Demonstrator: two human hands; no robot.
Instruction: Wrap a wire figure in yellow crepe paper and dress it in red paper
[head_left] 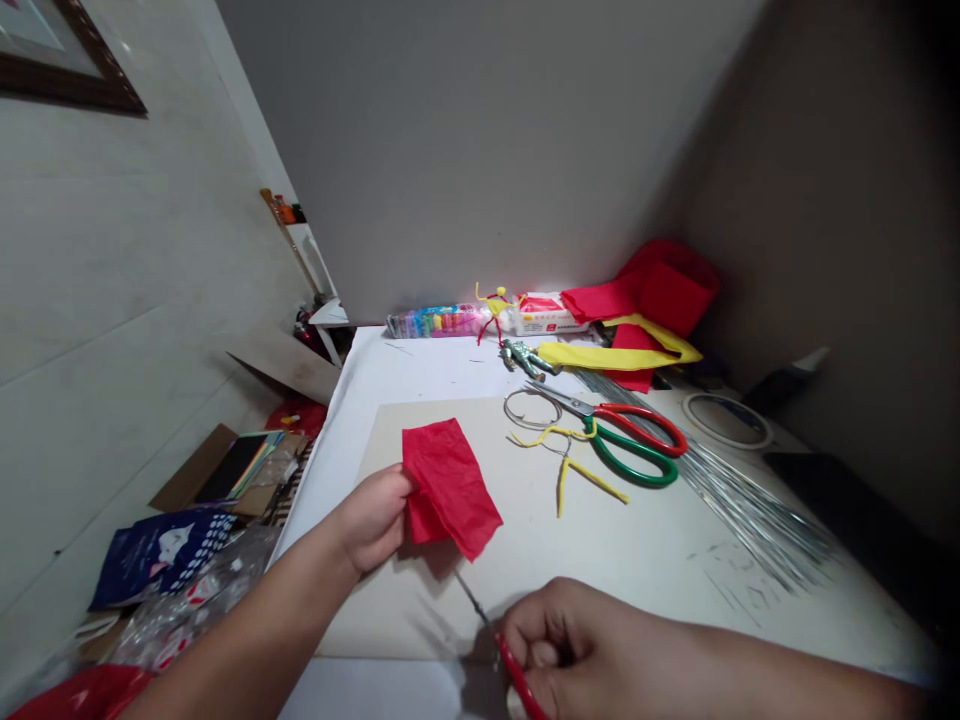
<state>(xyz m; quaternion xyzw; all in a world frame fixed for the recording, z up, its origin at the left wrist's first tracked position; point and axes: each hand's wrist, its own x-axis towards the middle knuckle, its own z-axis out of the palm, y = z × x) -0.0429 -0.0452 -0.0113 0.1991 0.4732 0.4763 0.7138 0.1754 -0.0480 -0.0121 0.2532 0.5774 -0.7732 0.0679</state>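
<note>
My left hand (pixel 373 518) is closed on the lower left edge of a folded piece of red crepe paper (pixel 447 485), holding it just above a grey cardboard sheet (pixel 540 560). Near the front edge, my right hand (pixel 581 650) is closed round a thin tool with a red handle (pixel 517 680). Its metal tip points up toward the paper's underside. Red-and-green-handled scissors (pixel 630 440) lie to the right, beside yellow wrapped wire pieces (pixel 570 465) and a small wire loop (pixel 532 408).
A bundle of thin silver wires (pixel 742 500) fans across the right side. A tape roll (pixel 726 420), red and yellow paper (pixel 645 310), a white packet, coloured clay sticks (pixel 435 321) and small figures sit at the back. Boxes and bags lie on the floor at left.
</note>
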